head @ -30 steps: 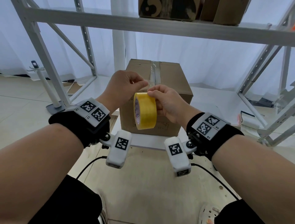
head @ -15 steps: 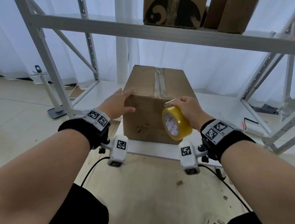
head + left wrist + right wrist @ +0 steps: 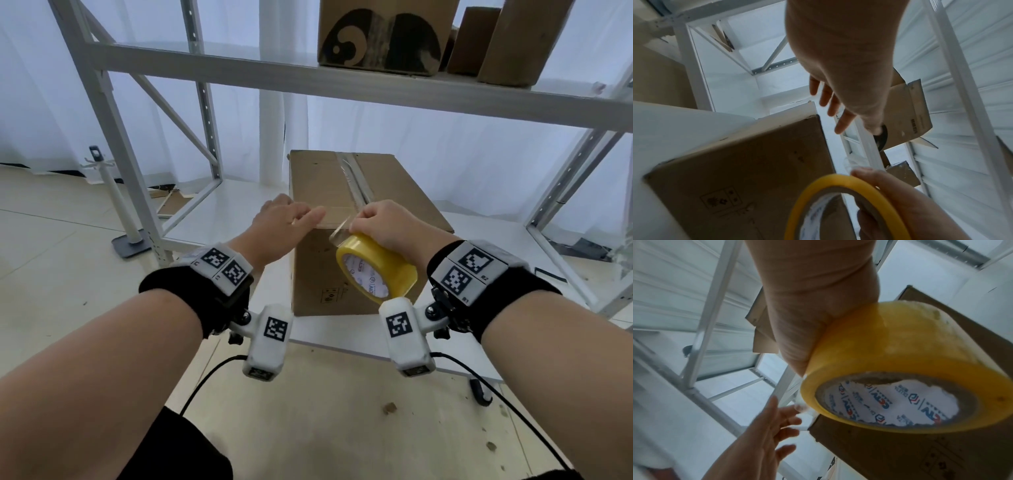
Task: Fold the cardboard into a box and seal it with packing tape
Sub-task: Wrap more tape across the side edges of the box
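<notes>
A: Item one, cardboard box [image 3: 346, 219]. Location?

B: Upright on the low white shelf [image 3: 219, 219] of the metal rack, straight ahead of the person. Already folded into shape; top flaps closed.

A: Seal status?

B: One clear strip runs along the centre seam of the top. A second stretch looks to be starting crosswise at the near top edge; judged partial, not pressed down along its length.

A: Item two, tape roll [image 3: 375, 270]?

B: Yellow, printed core, tilted, just in front of the box's near face and below the top edge. A short clear tail leads from it up to that edge.

A: Right hand [image 3: 383, 226]?

B: Its grip is curled over the roll from above, holding it.

A: Left hand [image 3: 284, 219]?

B: On the near top edge to the left of the seam. Fingers extended, fairly straight, apparently pressing the tape end flat on the cardboard; nothing held.

A: Other stock?

B: Further cartons [image 3: 376, 34] on the upper shelf. Wrist-mounted cameras with coded markers on both forearms.

A: Outstanding work?

B: By estimate: draw this strip across, cut or tear it, smooth it. Underside not visible, so its seal cannot be told.
</notes>
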Tool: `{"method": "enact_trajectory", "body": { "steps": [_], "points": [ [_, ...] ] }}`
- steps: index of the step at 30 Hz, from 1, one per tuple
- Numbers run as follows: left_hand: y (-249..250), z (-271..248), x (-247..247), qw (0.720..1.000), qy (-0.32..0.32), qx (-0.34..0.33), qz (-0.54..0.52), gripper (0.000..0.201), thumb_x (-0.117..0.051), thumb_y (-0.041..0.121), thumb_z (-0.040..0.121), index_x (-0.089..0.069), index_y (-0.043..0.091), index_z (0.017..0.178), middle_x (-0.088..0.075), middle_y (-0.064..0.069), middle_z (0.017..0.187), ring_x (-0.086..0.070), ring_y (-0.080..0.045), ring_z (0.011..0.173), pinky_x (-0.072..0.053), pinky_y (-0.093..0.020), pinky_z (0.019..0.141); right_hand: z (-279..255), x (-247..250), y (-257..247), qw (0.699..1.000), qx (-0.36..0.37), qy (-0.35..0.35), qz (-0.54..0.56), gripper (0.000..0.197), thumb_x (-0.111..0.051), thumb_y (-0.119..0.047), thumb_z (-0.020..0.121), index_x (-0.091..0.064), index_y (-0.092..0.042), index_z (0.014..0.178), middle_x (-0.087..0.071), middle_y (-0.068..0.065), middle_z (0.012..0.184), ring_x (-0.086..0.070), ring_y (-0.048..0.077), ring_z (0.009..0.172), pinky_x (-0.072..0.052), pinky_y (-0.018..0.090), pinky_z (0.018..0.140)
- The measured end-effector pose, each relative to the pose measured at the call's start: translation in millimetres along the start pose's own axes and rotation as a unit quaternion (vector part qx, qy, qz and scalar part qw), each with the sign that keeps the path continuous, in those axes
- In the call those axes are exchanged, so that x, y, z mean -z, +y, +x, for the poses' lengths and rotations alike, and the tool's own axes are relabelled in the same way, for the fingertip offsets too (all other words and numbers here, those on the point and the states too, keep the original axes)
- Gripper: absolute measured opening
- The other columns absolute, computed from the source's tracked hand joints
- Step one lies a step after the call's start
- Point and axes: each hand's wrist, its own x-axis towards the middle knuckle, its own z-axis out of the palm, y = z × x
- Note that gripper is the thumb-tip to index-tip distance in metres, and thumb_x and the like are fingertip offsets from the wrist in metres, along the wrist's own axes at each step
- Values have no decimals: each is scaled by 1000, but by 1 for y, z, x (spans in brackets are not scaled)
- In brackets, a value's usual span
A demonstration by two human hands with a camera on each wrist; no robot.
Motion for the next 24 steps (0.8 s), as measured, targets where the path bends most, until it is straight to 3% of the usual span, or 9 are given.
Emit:
{"method": "enact_trajectory", "body": {
  "steps": [2,4,6,10,13,19,21,24],
  "points": [
    [10,-6,4,997,-9,-29,-73,43,-40,64,87,-61,26,89,-54,5,86,-54,-13,86,-37,-25,71,1,-2,-8,1000,16,-6,-10,20,-55,-29,92,-64,-13,100,-60,5,96,-52,13,81,-39,23,64],
    [17,-12,5,996,-29,-33,-84,42,-53,56,85,-59,18,103,-58,6,92,-54,-4,83,-38,-15,65,2,-5,-13,999,29,-9,-21,21,-54,-32,93,-64,-14,99,-60,3,94,-52,11,79,-39,22,63],
    [18,-15,4,996,-36,-27,-74,42,-62,48,84,-56,16,110,-58,7,94,-54,-2,83,-39,-10,63,1,-9,-17,998,34,-19,-41,22,-54,-34,93,-63,-16,100,-59,1,93,-51,9,77,-38,21,62],
    [15,-16,4,995,-14,0,-97,26,-67,33,85,-61,13,100,-62,5,85,-58,-8,80,-44,-13,66,1,-13,-21,997,36,-28,-68,17,-54,-33,92,-62,-20,99,-57,-2,91,-49,8,76,-36,21,60],
    [14,-15,7,990,-8,22,-137,20,-68,28,85,-66,10,93,-66,-1,84,-60,-13,80,-48,-21,71,-1,-13,-23,996,37,-30,-72,16,-53,-31,92,-62,-19,99,-56,-3,90,-49,7,75,-36,20,60],
    [15,-15,7,988,-3,43,-148,15,-67,23,86,-66,7,86,-61,2,71,-54,-7,66,-42,-15,59,-2,-13,-24,994,42,-41,-87,15,-53,-32,93,-60,-20,100,-58,1,99,-48,7,77,-38,21,63],
    [16,-14,8,987,6,50,-153,14,-67,22,85,-65,8,85,-63,0,72,-55,-8,67,-43,-17,61,-4,-15,-22,997,32,-37,-67,25,-56,-42,92,-57,-20,105,-58,2,106,-51,11,84,-42,25,72],
    [16,-13,11,986,23,67,-149,12,-67,20,85,-64,8,82,-63,-1,71,-55,-8,64,-44,-19,61,-9,-23,-18,998,-2,-55,-2,63,-63,-60,79,-47,-22,126,-51,0,117,-53,20,103,-47,35,86]
  ]
}}
